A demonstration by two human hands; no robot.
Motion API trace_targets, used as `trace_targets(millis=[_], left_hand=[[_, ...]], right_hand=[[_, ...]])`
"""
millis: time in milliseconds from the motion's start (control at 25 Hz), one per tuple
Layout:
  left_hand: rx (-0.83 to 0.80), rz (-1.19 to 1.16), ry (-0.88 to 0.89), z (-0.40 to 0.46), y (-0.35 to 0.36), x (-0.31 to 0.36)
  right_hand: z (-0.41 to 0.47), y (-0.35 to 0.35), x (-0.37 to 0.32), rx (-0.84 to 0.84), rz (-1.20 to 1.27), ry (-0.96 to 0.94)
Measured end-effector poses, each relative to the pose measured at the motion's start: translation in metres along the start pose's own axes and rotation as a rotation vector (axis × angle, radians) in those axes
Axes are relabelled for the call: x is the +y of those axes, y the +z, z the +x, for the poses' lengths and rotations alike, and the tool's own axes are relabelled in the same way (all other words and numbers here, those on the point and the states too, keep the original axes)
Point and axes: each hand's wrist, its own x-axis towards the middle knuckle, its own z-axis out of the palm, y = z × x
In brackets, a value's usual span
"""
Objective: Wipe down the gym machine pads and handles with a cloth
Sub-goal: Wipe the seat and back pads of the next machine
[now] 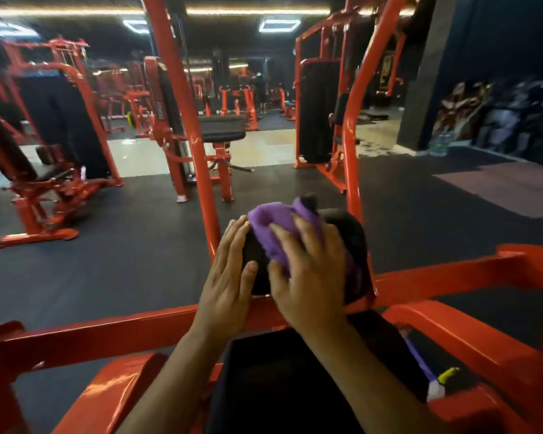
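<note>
On black pad (351,233): L hand (229,277) flat, R hand (311,277) over purple cloth (273,227)

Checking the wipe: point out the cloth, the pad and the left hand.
cloth (275,228), head view, upper folds.
pad (351,231), head view, bare right side.
left hand (229,277), head view, back of hand.

Right hand (308,277) pressing purple cloth (276,227) on black pad (348,227), left hand (229,277) bracing
</note>
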Motion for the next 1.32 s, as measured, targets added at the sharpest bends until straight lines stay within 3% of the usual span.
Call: trace_targets(millis=[120, 240, 440, 640, 720, 880, 920, 1000, 1080, 1160, 1200, 1240, 1320], left_hand=[[-0.034, 0.062, -0.041, 0.000, -0.007, -0.002], [-0.063, 0.099, -0.070, -0.006, -0.012, 0.001], [0.064, 0.234, -0.058, 0.013, -0.005, 0.019], [0.169, 0.310, -0.041, 0.024, 0.018, 0.027], [0.189, 0.335, -0.014, 0.023, 0.019, 0.025], [0.163, 0.367, -0.012, 0.023, 0.016, 0.026], [0.161, 0.376, -0.006, 0.023, 0.015, 0.025], [0.173, 0.404, 0.002, 0.023, 0.015, 0.021], [0.189, 0.425, 0.016, 0.020, 0.018, 0.016], [0.192, 0.428, 0.025, 0.018, 0.021, 0.014], [0.186, 0.427, 0.033, 0.016, 0.022, 0.013], [0.181, 0.426, 0.042, 0.014, 0.022, 0.014], [0.175, 0.424, 0.054, 0.013, 0.021, 0.014]], right_hand=[[0.017, -0.014, 0.024, -0.120, -0.051, -0.110], [0.034, -0.036, 0.063, -0.178, -0.004, 0.015], [-0.013, -0.059, 0.068, -0.146, 0.128, 0.073], [0.007, -0.033, 0.045, -0.214, -0.169, -0.046], [0.064, -0.024, 0.038, -0.386, -0.228, -0.014], [0.160, -0.029, 0.024, -1.104, 0.011, 0.271], [0.166, -0.029, 0.020, -1.154, -0.034, 0.273], [0.152, -0.029, 0.026, -0.967, -0.128, 0.225], [0.084, -0.026, 0.039, -0.505, -0.215, 0.067], [0.023, -0.030, 0.039, -0.205, -0.263, -0.064], [0.020, -0.028, 0.042, -0.149, -0.260, -0.086], [0.037, -0.025, 0.044, -0.202, -0.237, -0.064], [0.097, -0.021, 0.041, -0.530, -0.100, 0.112]])
